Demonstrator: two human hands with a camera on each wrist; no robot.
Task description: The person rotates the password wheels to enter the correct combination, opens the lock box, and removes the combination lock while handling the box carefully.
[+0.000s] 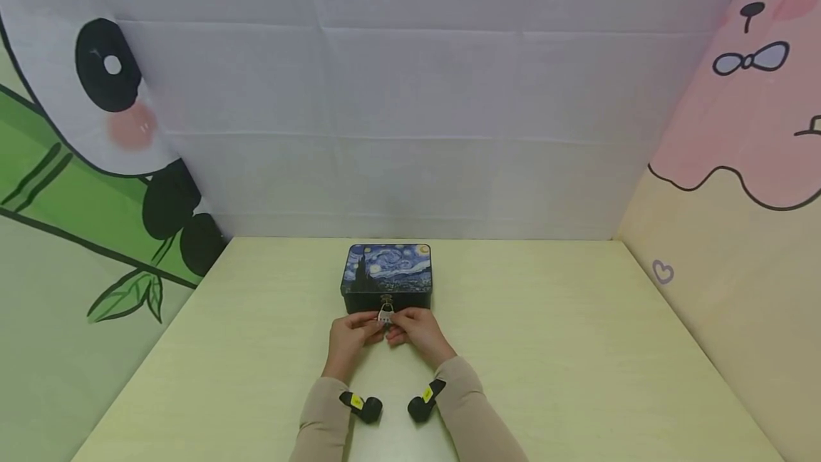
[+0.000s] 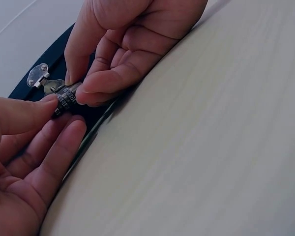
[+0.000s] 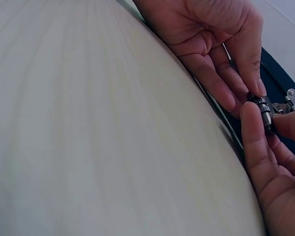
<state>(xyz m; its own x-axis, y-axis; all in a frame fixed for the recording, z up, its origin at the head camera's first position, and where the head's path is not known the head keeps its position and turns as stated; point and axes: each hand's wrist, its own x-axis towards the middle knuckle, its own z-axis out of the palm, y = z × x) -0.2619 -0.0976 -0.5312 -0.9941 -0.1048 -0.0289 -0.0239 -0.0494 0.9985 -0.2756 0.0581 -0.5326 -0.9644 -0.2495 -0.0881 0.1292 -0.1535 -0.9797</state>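
A tin box [image 1: 388,269] with a swirling blue night-sky picture on its lid sits closed at the back of the table. From the metal hasp [image 2: 38,75] on its dark front hangs a small combination padlock [image 2: 66,99] with numbered dials. My left hand [image 1: 350,341] pinches one side of the padlock between thumb and fingers. On the opposite side, my right hand [image 1: 420,331] grips it with thumb and index finger, as the right wrist view shows. Fingertips cover parts of the lock body, and the digits are too small to read.
The pale wooden table [image 1: 545,334] reaches back to a creased white cloth wall [image 1: 410,91]. Painted side walls stand at left and right, with a pink figure [image 1: 737,113] on the right one. Black wrist cameras [image 1: 365,408] are strapped over both beige sleeves.
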